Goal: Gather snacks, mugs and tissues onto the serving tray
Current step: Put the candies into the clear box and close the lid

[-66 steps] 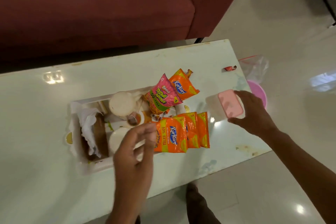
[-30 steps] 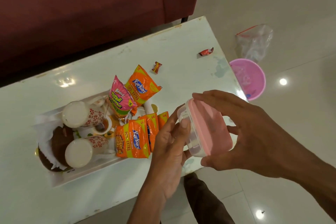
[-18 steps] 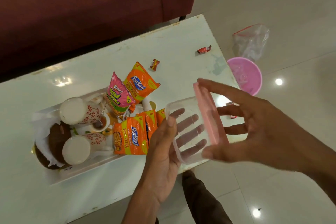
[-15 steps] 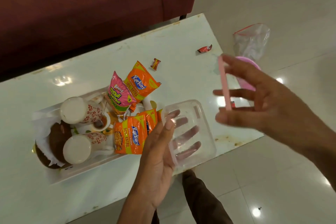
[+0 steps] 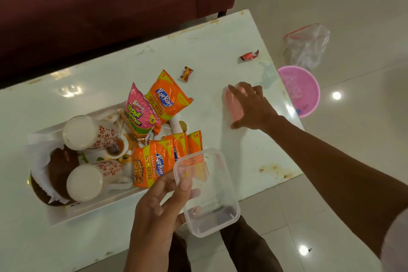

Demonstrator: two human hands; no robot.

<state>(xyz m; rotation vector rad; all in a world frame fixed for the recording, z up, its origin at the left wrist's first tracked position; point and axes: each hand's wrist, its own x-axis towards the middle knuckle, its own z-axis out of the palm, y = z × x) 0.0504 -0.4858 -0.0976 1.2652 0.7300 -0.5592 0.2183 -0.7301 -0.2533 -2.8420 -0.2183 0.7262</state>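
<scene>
Left grip (image 5: 154, 205) on clear rect. plastic tub (image 5: 213, 192)

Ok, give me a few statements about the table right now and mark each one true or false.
The left hand holds the clear plastic container. True.
The pink lid is on the container. False: the pink lid lies on the table under the right hand.
Both mugs stand upright in the tray. False: both mugs lie on their sides.
Two small sweets in wrappers lie on the table outside the tray. True.
</scene>
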